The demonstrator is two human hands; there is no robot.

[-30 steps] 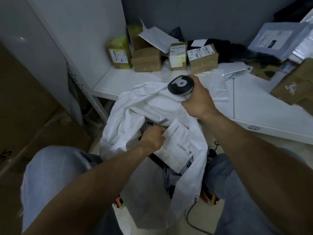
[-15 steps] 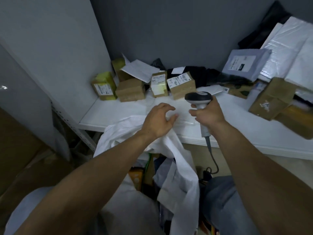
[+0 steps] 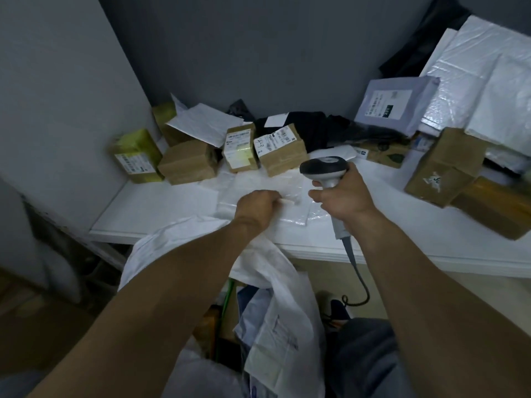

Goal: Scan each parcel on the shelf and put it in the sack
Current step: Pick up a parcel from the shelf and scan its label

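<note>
White film, thin and crinkled: a flat bag (image 3: 253, 182) lies on the shelf (image 3: 149, 208) near its front edge, and the left hand (image 3: 255, 206) rests on it, knuckles up and fingers curled under. Whether they pinch the film cannot be told, as the fingertips are hidden. The right hand (image 3: 342, 196) is just beside it, wrapped round the handle of the scanner (image 3: 324, 168), whose dark head points left over the bag; its cable (image 3: 359, 282) drops past the shelf edge. The sack (image 3: 281, 297) hangs below that edge, between the forearms, its mouth open and parcels showing inside. At the back stand four boxes (image 3: 188, 162) (one of them yellow), close together beside the left wall. A grey mailer (image 3: 393, 103) leans against the wall to the right, above a tilted carton (image 3: 448, 165).
</note>
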